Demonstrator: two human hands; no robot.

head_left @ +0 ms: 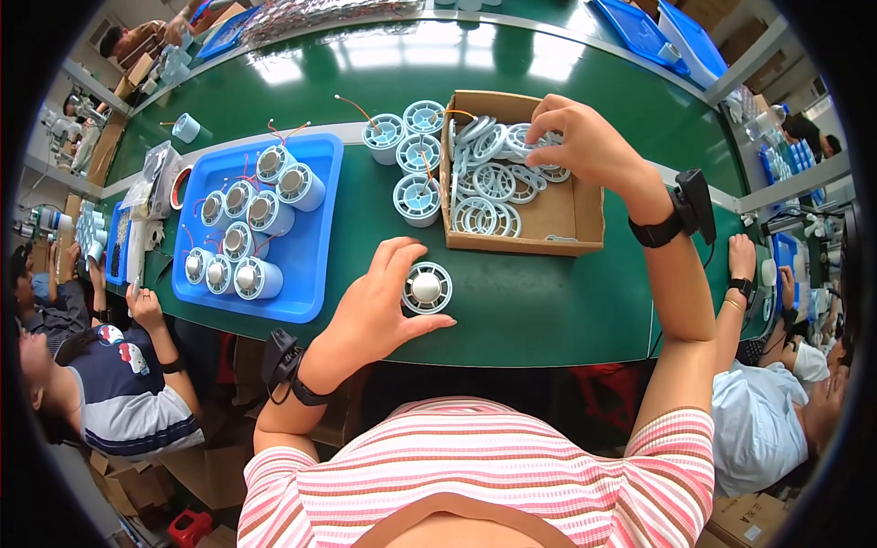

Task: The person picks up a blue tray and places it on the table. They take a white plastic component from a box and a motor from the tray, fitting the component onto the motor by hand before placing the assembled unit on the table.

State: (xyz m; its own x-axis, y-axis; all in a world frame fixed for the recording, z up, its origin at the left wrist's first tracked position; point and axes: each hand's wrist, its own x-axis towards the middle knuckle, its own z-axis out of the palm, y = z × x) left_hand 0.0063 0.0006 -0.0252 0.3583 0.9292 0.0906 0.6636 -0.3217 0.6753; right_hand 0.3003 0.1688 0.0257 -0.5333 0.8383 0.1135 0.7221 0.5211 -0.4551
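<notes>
My left hand (370, 306) curves around a light-blue round housing (427, 288) with a silver dome and a slotted ring on its top. Thumb and fingers lie along opposite sides of this housing, which stands upright on the green table. Over an open cardboard box (575, 215), my right hand (585, 146) reaches down with bent fingers, and a gap shows between thumb and forefinger. Pale blue plastic rings (494, 182) lie loosely heaped in the box. The fingertips are close above the rings; whether they touch one is hard to see.
Left of my hands, a blue tray (315, 265) holds several similar domed housings. Open light-blue cups (417, 198) with orange wires stand against the box's left side. One loose cup (186, 128) lies farther left. Co-workers sit on both sides, a person's arm (736, 292) close at right.
</notes>
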